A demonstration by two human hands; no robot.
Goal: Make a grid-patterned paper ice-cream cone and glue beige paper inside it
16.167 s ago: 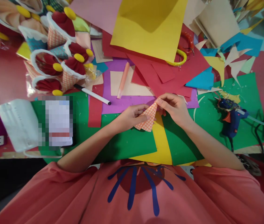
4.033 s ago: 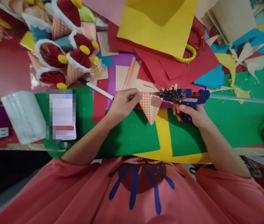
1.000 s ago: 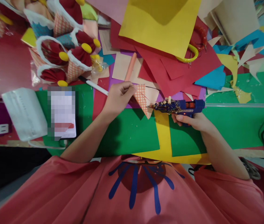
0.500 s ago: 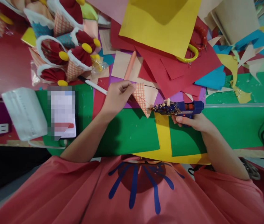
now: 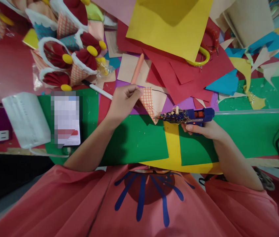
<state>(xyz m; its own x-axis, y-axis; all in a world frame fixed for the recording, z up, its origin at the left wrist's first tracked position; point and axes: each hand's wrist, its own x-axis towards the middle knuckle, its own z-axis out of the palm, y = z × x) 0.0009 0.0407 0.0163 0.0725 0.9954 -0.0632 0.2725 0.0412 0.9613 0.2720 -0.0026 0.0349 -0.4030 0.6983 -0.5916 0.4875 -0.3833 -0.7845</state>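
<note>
My left hand [image 5: 129,100] pinches the upper left edge of a small cone-shaped piece [image 5: 148,99], orange-checked on one side and plain beige on the other. Its point faces down toward me. Around the handle of a blue hot glue gun [image 5: 189,116] my right hand [image 5: 200,129] is closed, and a small light glows on the gun's body. The gun's nozzle points left and meets the piece near its lower tip. A clear glue stick [image 5: 250,112] runs out of the gun's back to the right. Just beyond my left hand lies an orange marker-like stick [image 5: 137,69].
Finished cones with red insides [image 5: 55,54] cluster at the upper left. A phone [image 5: 67,121] and a white power bank [image 5: 26,120] lie left. Yellow-handled scissors [image 5: 203,57] sit under a yellow sheet [image 5: 166,28]. Green sheets [image 5: 139,141] cover the table before me.
The glue gun has shifted very slightly to the left along the piece's lower edge. My left hand keeps its hold and has hardly moved.
</note>
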